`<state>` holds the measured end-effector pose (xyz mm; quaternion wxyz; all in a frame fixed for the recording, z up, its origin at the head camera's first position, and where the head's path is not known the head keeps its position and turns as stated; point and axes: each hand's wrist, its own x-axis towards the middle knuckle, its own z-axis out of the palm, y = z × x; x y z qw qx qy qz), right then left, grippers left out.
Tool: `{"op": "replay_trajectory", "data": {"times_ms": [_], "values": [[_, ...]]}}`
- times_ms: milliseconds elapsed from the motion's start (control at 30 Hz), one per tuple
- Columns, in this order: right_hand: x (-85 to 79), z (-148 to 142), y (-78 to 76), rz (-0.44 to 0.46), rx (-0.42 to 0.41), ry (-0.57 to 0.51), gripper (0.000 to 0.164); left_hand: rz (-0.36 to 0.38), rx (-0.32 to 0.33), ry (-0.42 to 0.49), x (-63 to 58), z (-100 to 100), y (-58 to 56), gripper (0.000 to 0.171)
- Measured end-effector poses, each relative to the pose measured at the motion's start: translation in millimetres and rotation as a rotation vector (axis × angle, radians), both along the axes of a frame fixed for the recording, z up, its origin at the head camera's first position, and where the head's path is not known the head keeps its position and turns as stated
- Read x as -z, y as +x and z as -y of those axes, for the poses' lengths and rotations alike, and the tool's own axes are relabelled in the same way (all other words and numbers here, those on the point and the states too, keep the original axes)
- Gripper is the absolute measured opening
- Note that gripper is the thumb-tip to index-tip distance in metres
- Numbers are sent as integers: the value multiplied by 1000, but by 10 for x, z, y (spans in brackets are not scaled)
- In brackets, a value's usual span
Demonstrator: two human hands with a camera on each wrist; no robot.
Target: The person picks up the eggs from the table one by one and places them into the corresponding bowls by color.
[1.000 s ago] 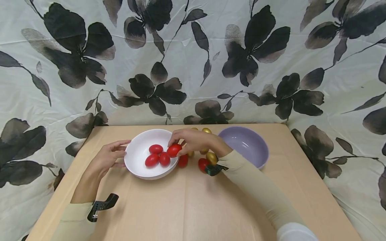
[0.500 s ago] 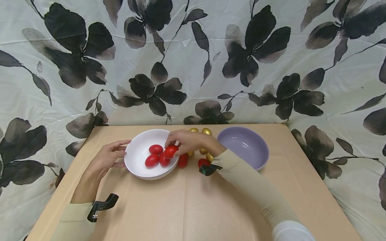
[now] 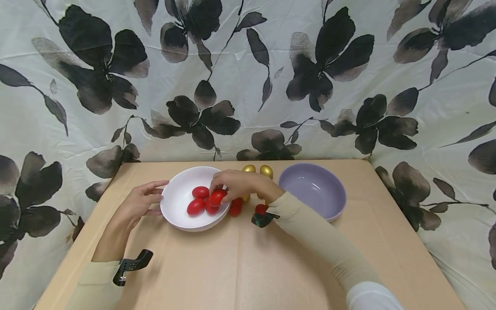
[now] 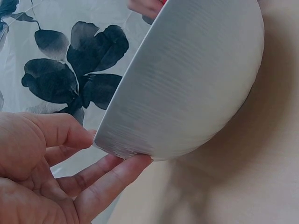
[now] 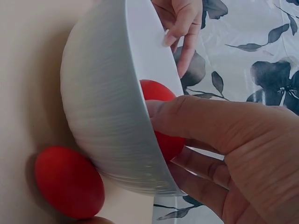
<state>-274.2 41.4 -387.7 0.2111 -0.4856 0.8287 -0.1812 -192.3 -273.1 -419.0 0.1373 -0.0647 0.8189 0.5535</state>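
Observation:
My right hand [image 3: 242,183] pinches a red egg [image 3: 218,197] between thumb and fingers, just inside the right rim of the white bowl [image 3: 176,217]. In the right wrist view the egg [image 5: 170,144] sits behind the bowl's wall, the thumb in front of it. Several other red eggs [image 3: 195,207] lie in that bowl. My left hand [image 3: 141,200] holds the bowl's left rim; in the left wrist view the fingers [image 4: 114,179] touch its edge and outer side.
One red egg [image 3: 235,207] lies on the table against the bowl's right side, another [image 3: 261,209] by the right wrist. Gold eggs [image 3: 266,171] are partly hidden behind the right hand. A purple bowl [image 3: 337,202] stands right of them. A flowered cloth [image 3: 263,99] hangs behind the table.
My right hand has moved slightly left and down with the red egg, further over the white bowl. The left hand stays at the rim.

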Motion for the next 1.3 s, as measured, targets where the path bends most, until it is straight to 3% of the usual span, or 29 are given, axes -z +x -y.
{"op": "replay_trajectory", "data": {"times_ms": [567,933,1300], "values": [[7,79,33,31,5,58,38,-17,-11,-18,-1,-22,29,55],[24,103,51,4,-31,121,34,6,-13,-7,7,-16,27,57],[-64,-52,76,28,7,-8,33,-32,3,16,31,4,29,57]]}}
